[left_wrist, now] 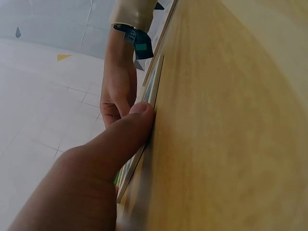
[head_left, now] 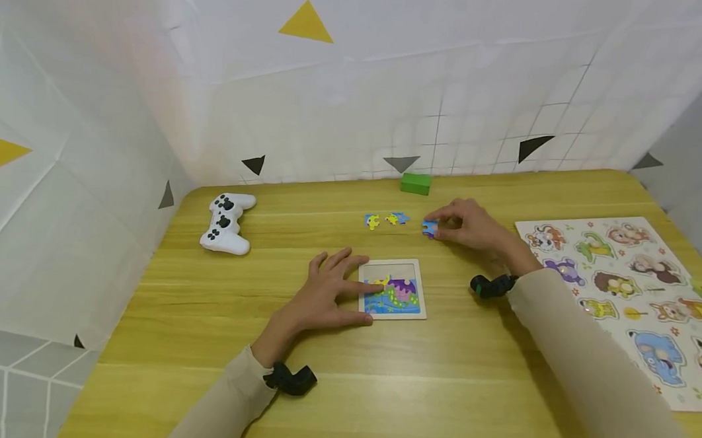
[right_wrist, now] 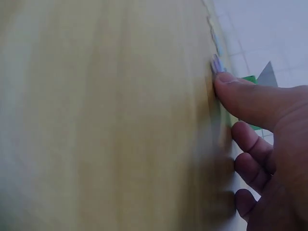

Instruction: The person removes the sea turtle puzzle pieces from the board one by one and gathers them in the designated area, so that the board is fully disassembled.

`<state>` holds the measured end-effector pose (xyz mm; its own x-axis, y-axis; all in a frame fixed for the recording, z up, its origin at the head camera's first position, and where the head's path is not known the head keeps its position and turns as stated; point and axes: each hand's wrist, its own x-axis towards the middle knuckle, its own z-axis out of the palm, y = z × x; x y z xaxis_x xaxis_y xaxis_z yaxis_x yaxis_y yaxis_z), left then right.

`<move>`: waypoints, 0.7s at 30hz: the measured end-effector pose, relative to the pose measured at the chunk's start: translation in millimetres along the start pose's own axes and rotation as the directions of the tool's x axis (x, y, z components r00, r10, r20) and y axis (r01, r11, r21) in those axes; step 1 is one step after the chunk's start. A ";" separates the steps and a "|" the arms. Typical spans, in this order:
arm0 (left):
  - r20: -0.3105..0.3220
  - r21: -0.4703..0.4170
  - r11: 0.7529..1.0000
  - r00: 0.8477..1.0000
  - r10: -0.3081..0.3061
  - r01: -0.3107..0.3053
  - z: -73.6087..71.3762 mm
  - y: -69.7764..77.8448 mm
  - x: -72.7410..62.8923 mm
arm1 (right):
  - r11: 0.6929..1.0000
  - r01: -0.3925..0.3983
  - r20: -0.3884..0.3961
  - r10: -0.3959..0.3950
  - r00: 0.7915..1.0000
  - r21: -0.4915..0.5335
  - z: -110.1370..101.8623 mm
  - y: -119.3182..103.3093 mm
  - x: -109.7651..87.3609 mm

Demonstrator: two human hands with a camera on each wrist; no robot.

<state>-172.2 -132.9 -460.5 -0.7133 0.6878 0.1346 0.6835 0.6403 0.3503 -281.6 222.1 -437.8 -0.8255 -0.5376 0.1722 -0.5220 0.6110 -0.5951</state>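
Right grip (head_left: pixel 470 224): narrow, your thumb and index finger pinching a blue-and-purple puzzle piece (head_left: pixel 429 229) at the surface of the bench (head_left: pixel 455 390), beyond the tray's far right corner. Left grip (head_left: pixel 330 294): wide, fingers spread; your index finger reaches over the partly filled puzzle tray (head_left: pixel 400 270), thumb at its near left corner. Tray lies flat, its far strip bare. Left of your pinched piece: a yellow-and-blue piece (head_left: pixel 373 221) and a second loose piece (head_left: pixel 397 218). Behind these, a green block (head_left: pixel 415 183). Far left, a white game controller (head_left: pixel 227 223); at your right, an animal board (head_left: pixel 601 264).
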 end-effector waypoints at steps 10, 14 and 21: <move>0.004 -0.005 1.000 1.000 -0.002 0.002 -0.4 -0.2 -0.2 | 0.996 -0.065 0.014 0.066 0.998 -0.062 -4.8 7.5 13.0; 0.005 -0.006 1.000 1.000 -0.002 0.003 -0.7 0.1 -0.1 | 0.996 -0.072 0.010 0.073 0.997 -0.057 -5.1 7.2 15.2; 0.012 -0.013 1.000 1.000 -0.006 0.006 -1.1 0.2 0.1 | 0.990 -0.122 0.018 0.123 0.992 -0.066 -6.6 7.3 18.1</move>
<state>-172.3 -133.1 -459.4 -0.7155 0.6881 0.1209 0.6770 0.6402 0.3631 -301.8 220.7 -433.8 -0.8795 -0.4684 0.0836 -0.4306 0.7088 -0.5587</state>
